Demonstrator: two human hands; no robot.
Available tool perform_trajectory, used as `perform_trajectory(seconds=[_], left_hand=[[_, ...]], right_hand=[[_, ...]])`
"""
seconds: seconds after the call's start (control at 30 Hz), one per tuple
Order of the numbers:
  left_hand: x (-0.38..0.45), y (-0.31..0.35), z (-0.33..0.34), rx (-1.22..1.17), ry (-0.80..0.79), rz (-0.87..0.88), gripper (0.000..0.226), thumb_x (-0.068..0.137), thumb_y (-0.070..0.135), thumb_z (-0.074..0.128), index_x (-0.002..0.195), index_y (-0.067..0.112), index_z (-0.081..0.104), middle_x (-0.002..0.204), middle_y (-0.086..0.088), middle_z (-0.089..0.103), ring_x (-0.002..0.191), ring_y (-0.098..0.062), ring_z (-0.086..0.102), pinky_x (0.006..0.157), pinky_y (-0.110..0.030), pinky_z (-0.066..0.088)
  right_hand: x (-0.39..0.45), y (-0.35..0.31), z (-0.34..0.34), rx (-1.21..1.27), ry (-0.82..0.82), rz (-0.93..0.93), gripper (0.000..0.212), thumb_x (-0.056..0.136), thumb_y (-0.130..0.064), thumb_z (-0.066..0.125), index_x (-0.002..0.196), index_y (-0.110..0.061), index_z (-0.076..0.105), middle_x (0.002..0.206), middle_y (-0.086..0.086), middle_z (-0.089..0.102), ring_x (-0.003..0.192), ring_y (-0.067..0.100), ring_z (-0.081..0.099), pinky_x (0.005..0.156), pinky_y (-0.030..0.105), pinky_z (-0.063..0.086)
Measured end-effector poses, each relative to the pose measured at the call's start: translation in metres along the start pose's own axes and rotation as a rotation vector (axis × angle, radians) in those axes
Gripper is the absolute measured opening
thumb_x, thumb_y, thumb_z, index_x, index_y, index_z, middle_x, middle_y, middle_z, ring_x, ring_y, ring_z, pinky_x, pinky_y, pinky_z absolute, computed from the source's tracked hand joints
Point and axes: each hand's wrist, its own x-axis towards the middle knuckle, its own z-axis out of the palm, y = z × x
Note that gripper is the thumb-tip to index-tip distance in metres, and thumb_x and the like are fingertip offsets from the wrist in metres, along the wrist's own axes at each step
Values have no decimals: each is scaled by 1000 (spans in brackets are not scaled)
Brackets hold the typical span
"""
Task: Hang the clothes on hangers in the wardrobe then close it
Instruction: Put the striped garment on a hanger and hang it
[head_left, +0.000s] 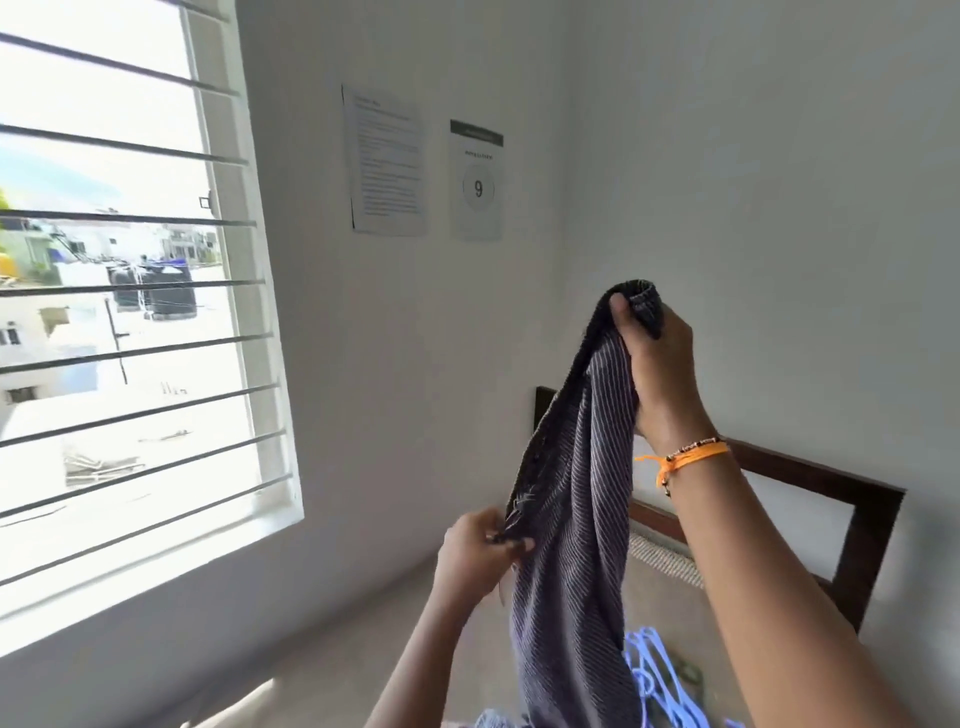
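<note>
A dark grey striped garment (571, 519) hangs bunched in front of me, above the bed. My right hand (660, 364) grips its top end, held up high, with an orange thread band on the wrist. Lower down, my left hand (478, 556) pinches the garment's frayed left edge. Several light blue plastic hangers (660, 680) lie on the bed just below and right of the cloth. The wardrobe is out of view.
A bed with a beige sheet (395, 644) and a dark wooden headboard (862, 530) stands against the white wall. A barred window (119, 312) fills the left side. Two paper notices (426, 171) are stuck on the wall ahead.
</note>
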Motion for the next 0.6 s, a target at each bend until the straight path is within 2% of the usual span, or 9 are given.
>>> perform_trajectory(seconds=[0.07,0.13,0.2,0.27,0.37,0.43,0.47,0.53,0.6], left_hand=[[13,-3,-16,-92,-121,45,25,75,30,76,67,18,55,66,0,58,59,-14,50,58,-26,41],[24,3,-35,-14,-152,150,35,79,35,71,66,17,45,65,2,46,60,-11,40,55,-24,33],[39,15,-57,-3,-64,214,33,89,19,64,64,16,43,60,4,44,59,-11,37,57,-27,29],[50,34,-74,-67,44,257,35,90,0,54,62,18,43,59,-3,54,53,-8,42,60,-30,35],[48,72,-74,-99,-30,289,34,88,-7,50,68,19,40,69,-4,58,68,-7,56,60,-30,46],[37,82,-55,-23,-220,304,30,82,-2,58,79,27,49,77,0,59,72,-13,56,63,-29,46],[27,81,-42,-51,-342,288,28,77,4,58,91,28,51,89,0,59,77,-15,56,67,-28,47],[11,65,-13,-190,-476,225,47,68,13,54,114,21,47,114,-3,54,97,-16,55,78,-24,50],[5,52,13,-257,-458,222,55,66,20,62,118,22,44,125,-3,49,112,-19,53,88,-25,48]], right_hand=[[10,-8,-12,29,45,-14,26,87,-27,66,66,-18,55,56,-5,56,56,17,54,56,33,47],[17,-6,-30,-4,81,11,27,90,-21,63,67,-14,51,51,-7,55,48,11,53,52,24,44],[22,5,-52,-68,110,53,30,82,-32,70,66,-14,51,59,4,52,58,17,51,61,31,42],[24,24,-70,-236,94,105,33,69,-46,71,64,-18,53,64,9,47,65,20,45,64,37,37],[16,39,-67,-391,2,129,37,73,-44,65,64,-10,54,66,9,50,68,20,47,66,37,37],[9,38,-53,-315,-41,135,39,77,-43,64,72,-5,56,72,11,52,72,21,50,69,36,39],[8,35,-44,-280,-69,129,38,78,-43,64,74,-6,57,74,11,53,73,21,50,69,35,40],[6,27,-30,-259,-120,107,28,85,-36,64,76,-10,57,76,11,52,73,20,50,68,32,39],[5,21,-23,-250,-144,88,22,91,-27,60,76,-12,54,74,8,50,72,17,47,64,27,38]])
